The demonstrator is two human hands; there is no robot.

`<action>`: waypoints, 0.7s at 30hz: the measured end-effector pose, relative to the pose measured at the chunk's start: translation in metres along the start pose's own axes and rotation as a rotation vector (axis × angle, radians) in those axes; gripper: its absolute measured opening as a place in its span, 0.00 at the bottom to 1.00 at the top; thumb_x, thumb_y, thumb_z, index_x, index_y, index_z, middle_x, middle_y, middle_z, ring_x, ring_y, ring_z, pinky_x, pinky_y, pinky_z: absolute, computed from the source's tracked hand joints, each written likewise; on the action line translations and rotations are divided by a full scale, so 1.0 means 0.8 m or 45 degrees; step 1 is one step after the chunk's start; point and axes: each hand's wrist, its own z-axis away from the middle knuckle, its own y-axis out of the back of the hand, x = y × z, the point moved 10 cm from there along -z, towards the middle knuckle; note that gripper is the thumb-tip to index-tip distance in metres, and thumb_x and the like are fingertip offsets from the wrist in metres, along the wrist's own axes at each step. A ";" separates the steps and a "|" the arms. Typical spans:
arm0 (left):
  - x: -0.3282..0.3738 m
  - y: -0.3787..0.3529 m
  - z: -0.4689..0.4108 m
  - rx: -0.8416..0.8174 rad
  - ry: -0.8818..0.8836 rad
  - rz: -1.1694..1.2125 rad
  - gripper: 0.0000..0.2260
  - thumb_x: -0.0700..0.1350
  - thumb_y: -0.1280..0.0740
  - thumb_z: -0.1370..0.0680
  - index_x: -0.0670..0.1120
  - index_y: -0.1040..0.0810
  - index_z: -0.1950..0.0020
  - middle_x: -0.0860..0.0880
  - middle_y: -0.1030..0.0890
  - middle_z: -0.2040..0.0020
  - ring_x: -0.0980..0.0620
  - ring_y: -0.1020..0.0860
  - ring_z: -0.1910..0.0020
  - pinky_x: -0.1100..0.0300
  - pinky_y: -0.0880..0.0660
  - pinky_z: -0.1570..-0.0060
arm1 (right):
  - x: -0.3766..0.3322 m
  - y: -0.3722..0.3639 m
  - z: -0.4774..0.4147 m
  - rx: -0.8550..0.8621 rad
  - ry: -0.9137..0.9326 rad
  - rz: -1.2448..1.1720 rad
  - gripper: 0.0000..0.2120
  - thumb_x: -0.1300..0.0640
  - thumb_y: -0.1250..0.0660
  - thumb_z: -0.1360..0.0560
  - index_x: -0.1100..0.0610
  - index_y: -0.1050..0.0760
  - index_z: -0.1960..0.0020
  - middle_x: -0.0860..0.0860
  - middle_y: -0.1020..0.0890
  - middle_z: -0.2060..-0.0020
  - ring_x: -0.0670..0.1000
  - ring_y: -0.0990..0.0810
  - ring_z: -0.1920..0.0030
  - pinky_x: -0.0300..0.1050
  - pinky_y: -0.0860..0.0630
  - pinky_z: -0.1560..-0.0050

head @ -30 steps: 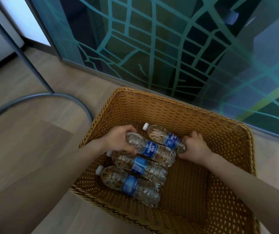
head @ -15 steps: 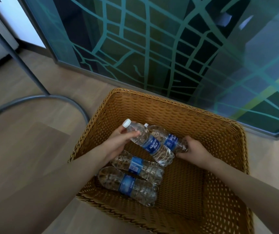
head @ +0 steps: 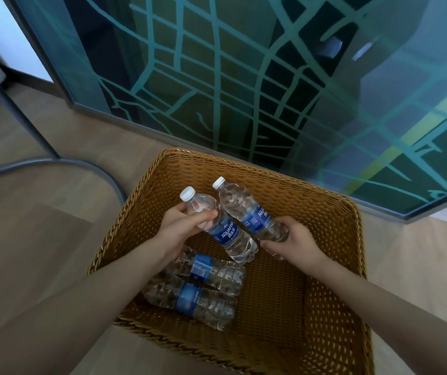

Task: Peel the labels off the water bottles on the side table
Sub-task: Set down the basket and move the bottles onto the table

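Observation:
My left hand (head: 183,224) grips the neck end of a clear water bottle (head: 223,231) with a blue label and white cap, held tilted above a wicker basket (head: 333,266). My right hand (head: 290,240) grips the base end of a second blue-labelled bottle (head: 246,209), also raised, cap pointing up and left. The two held bottles lie side by side, touching. Two more labelled bottles (head: 211,272) (head: 192,300) lie on their sides on the basket floor, partly hidden under my left forearm.
The basket stands on a pale wood floor (head: 41,239). A glass wall (head: 271,77) with a teal line pattern rises just behind it. A grey metal tube frame (head: 62,161) curves across the floor at the left.
Both hands have lifted their bottles up out of the basket. The right-hand bottle, lying flat before, now tilts upward next to the left-hand one.

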 end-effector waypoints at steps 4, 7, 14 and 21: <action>0.055 -0.001 0.019 -0.054 -0.075 -0.027 0.21 0.43 0.19 0.34 0.43 0.18 0.44 0.47 0.13 0.50 0.49 0.15 0.49 0.55 0.19 0.48 | -0.048 0.024 0.006 0.081 0.110 -0.061 0.22 0.58 0.19 0.34 0.53 0.24 0.44 0.44 0.17 0.61 0.37 0.18 0.62 0.30 0.24 0.68; 0.121 -0.007 0.043 -0.078 -0.173 -0.126 0.21 0.46 0.19 0.36 0.45 0.17 0.45 0.48 0.13 0.51 0.51 0.15 0.49 0.55 0.19 0.48 | -0.091 0.042 0.005 0.118 0.154 -0.191 0.21 0.58 0.19 0.34 0.51 0.24 0.44 0.43 0.15 0.60 0.40 0.16 0.61 0.33 0.21 0.66; 0.292 -0.023 0.119 -0.010 -0.519 -0.343 0.21 0.46 0.18 0.39 0.49 0.15 0.47 0.52 0.13 0.52 0.54 0.15 0.51 0.59 0.20 0.52 | -0.240 0.110 0.002 0.231 0.359 -0.470 0.21 0.57 0.20 0.33 0.52 0.22 0.43 0.47 0.14 0.53 0.45 0.15 0.54 0.40 0.19 0.55; 0.479 -0.027 0.208 0.124 -0.861 -0.444 0.14 0.45 0.18 0.37 0.51 0.14 0.53 0.55 0.13 0.55 0.59 0.15 0.55 0.71 0.23 0.61 | -0.424 0.168 -0.001 0.212 0.699 -0.620 0.17 0.59 0.21 0.32 0.49 0.20 0.46 0.44 0.13 0.54 0.45 0.14 0.55 0.33 0.21 0.60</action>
